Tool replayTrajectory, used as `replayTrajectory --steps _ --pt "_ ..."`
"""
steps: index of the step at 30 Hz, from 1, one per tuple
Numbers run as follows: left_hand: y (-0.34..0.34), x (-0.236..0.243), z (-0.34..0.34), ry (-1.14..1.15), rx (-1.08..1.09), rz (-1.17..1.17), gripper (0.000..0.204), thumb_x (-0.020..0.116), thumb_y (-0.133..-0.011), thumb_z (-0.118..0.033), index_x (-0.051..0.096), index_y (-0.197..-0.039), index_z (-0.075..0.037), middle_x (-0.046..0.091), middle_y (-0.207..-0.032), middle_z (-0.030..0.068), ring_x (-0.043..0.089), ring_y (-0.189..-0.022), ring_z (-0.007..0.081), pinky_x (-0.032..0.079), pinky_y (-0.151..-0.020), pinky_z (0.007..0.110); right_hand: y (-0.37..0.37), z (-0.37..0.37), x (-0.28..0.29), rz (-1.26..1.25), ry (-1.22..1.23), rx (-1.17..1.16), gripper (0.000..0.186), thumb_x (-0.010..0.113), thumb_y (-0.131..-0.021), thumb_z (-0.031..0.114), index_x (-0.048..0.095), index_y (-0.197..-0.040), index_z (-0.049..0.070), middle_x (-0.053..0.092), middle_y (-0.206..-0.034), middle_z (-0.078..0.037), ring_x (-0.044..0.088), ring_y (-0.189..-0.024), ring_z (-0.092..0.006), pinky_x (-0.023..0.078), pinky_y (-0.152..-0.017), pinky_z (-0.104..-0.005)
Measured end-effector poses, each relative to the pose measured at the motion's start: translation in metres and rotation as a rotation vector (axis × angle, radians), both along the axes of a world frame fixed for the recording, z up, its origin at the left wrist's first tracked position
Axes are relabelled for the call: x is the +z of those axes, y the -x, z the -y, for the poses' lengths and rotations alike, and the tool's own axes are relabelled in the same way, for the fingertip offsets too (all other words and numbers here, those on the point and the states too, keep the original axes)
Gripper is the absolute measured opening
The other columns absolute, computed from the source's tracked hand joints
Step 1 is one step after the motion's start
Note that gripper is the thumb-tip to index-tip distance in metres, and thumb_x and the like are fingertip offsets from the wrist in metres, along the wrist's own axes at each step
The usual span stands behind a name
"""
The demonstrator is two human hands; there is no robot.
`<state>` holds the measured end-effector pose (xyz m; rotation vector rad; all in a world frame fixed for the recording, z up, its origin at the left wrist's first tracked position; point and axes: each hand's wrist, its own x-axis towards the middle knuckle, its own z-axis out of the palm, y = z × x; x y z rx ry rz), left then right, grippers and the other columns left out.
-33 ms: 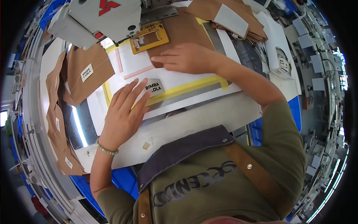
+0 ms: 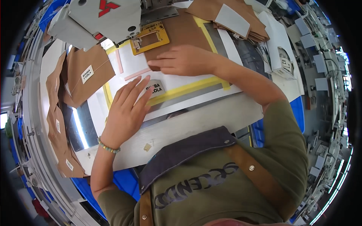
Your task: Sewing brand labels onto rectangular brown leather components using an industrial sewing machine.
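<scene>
My left hand (image 2: 126, 107) has its fingers spread, and its fingertips rest beside and partly over a white printed label (image 2: 156, 88) on the white work surface (image 2: 130, 62). My right hand (image 2: 183, 61) lies with outstretched fingers on the near left corner of a brown fabric piece (image 2: 184, 30). Just beyond that hand, a yellow clamp frame (image 2: 162, 34) with a rectangular opening sits on the fabric under the sewing machine head (image 2: 105, 20). Two pink strips, one upright (image 2: 118, 61) and one slanted (image 2: 135, 74), mark the white surface; the fabric's corner reaches the slanted strip.
Brown pieces with white labels (image 2: 88, 77) hang over the table's left side. A stack of brown pieces (image 2: 256, 26) lies at the far right, near a white box of labels (image 2: 283, 60). Yellow tape (image 2: 188, 87) borders the work surface. Blue bins (image 2: 124, 182) stand below the table edge.
My right hand has slid slightly left and nearer, and the brown fabric's corner has shifted left with it. My left hand stays almost where it was by the label.
</scene>
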<state>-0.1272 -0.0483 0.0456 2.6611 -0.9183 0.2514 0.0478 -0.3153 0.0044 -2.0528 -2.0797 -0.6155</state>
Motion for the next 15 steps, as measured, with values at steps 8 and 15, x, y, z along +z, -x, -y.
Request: replayTrajectory --steps 8,15 --pt "-0.051 -0.033 0.001 0.039 0.143 -0.006 0.044 0.070 -0.104 -0.023 0.061 -0.139 0.003 0.061 -0.155 0.0179 0.050 -0.150 0.0414 0.044 -0.120 0.051 -0.006 -0.005 0.008 0.016 -0.084 -0.102 0.026 0.072 -0.099 0.019 0.076 -0.122 0.007 0.072 -0.144 -0.003 0.072 -0.123 -0.0250 0.060 -0.098 -0.0390" --pt "-0.035 -0.034 -0.026 0.119 0.246 -0.057 0.057 0.063 -0.108 -0.029 0.052 -0.158 -0.005 0.058 -0.159 0.0162 0.042 -0.157 0.0412 0.037 -0.127 0.054 0.010 0.077 0.016 -0.180 0.026 -0.498 0.051 0.065 -0.109 0.040 0.067 -0.145 0.004 0.065 -0.155 -0.007 0.054 -0.148 -0.0281 0.043 -0.122 -0.0474"
